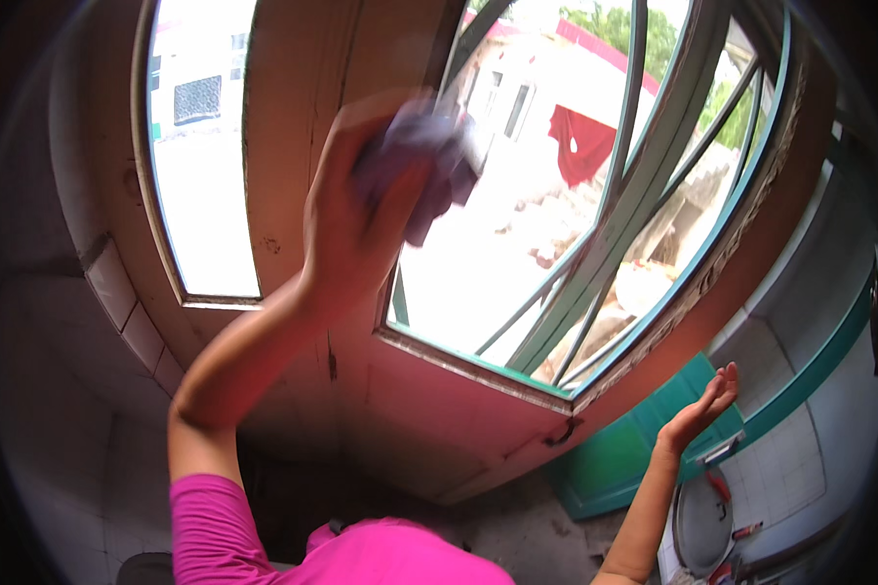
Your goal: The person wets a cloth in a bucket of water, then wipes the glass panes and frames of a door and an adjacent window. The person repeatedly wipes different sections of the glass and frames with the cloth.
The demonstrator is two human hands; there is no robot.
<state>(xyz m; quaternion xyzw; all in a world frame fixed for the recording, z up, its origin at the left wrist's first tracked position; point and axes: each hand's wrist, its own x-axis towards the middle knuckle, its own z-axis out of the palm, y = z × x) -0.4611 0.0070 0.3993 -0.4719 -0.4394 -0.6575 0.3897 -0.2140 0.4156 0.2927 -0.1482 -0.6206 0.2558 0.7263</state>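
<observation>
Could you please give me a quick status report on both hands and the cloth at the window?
Left hand grips purple cloth against window pane, blurred. Right hand open, empty, beside pink window frame. Nothing blocking.

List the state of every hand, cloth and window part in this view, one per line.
left hand: raised, clenched around the cloth, blurred
purple cloth: bunched, held up at the window pane
right hand: open, empty, palm up, touching nothing
window leaf: wooden, pinkish frame, swung open
window pane: intact, see-through
green window bars: fixed, bent-looking in the fisheye view
red garment: hanging outside
</observation>
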